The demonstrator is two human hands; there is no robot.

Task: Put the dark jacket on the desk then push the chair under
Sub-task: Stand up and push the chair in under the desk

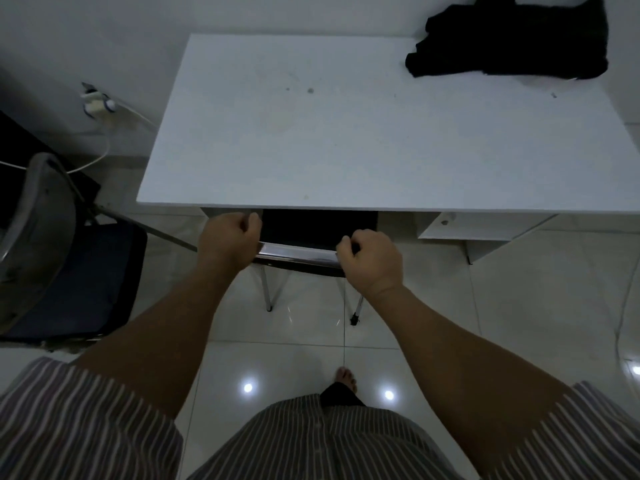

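The dark jacket (512, 39) lies crumpled on the far right corner of the white desk (346, 133), against the wall. A chair (298, 252) with a chrome backrest bar and black seat stands at the desk's front edge, its seat mostly tucked beneath the desktop. My left hand (230, 242) is shut on the left end of the backrest bar. My right hand (370, 259) is shut on the right end of the bar. Two chrome chair legs show below the bar on the tiled floor.
A second chair (69, 271) with a dark seat stands at the left, close to the desk's corner. A wall socket with plugs and white cables (97, 103) is on the left wall. A white shelf (485, 226) sits under the desk's right side. My foot (344, 379) is on the glossy tiles.
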